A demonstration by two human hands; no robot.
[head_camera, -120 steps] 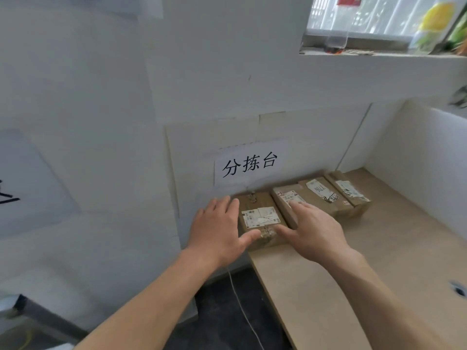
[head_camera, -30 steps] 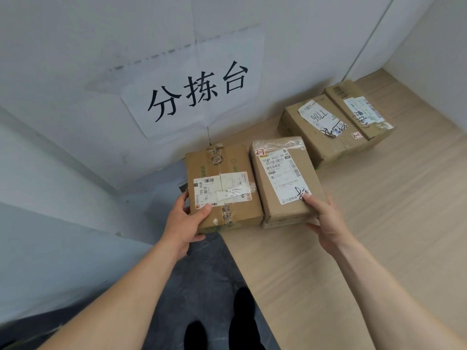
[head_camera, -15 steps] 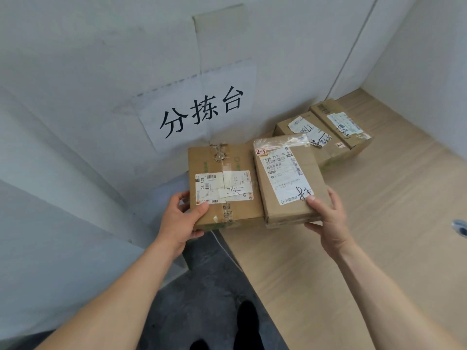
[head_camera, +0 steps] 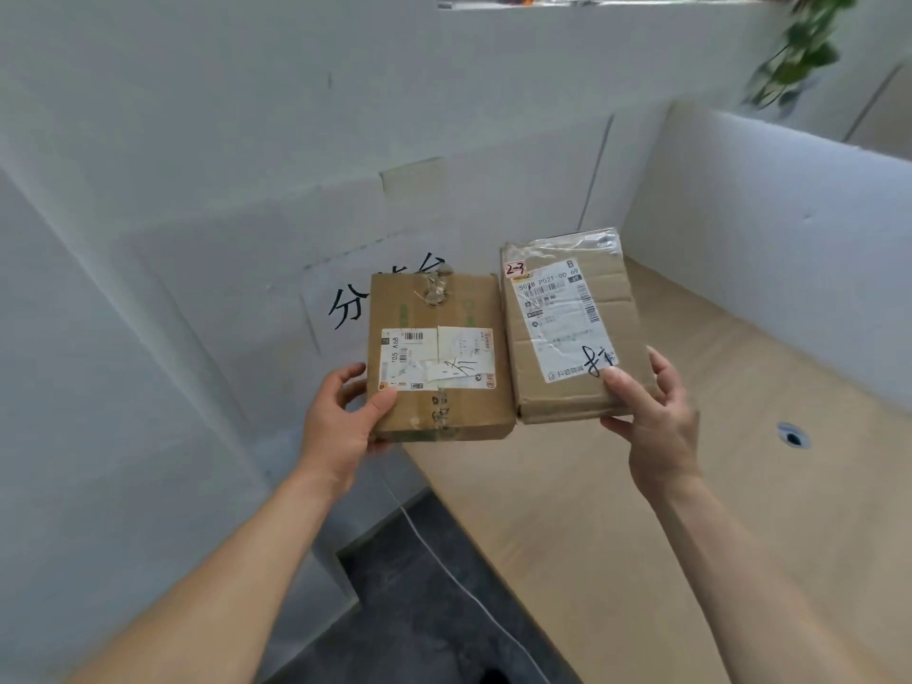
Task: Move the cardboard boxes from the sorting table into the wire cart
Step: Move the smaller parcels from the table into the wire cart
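Note:
Two cardboard boxes are held up in the air, side by side and touching, above the near left corner of the wooden sorting table (head_camera: 715, 486). My left hand (head_camera: 340, 427) grips the left box (head_camera: 439, 357) at its near left corner, thumb on top beside its white label. My right hand (head_camera: 651, 417) grips the right box (head_camera: 572, 328) at its near right corner, thumb on its long shipping label. The boxes hide the table's back left area, where the other boxes stood. No wire cart is in view.
A white wall with a paper sign (head_camera: 345, 308) stands right behind the boxes. A white partition (head_camera: 770, 239) borders the table's far right side. A cable hole (head_camera: 792, 435) sits in the tabletop. Dark floor (head_camera: 444, 609) with a white cable lies below left.
Both hands have lifted their boxes off the table and drawn them toward me. The two boxes left at the back are now hidden, and my view has tilted upward.

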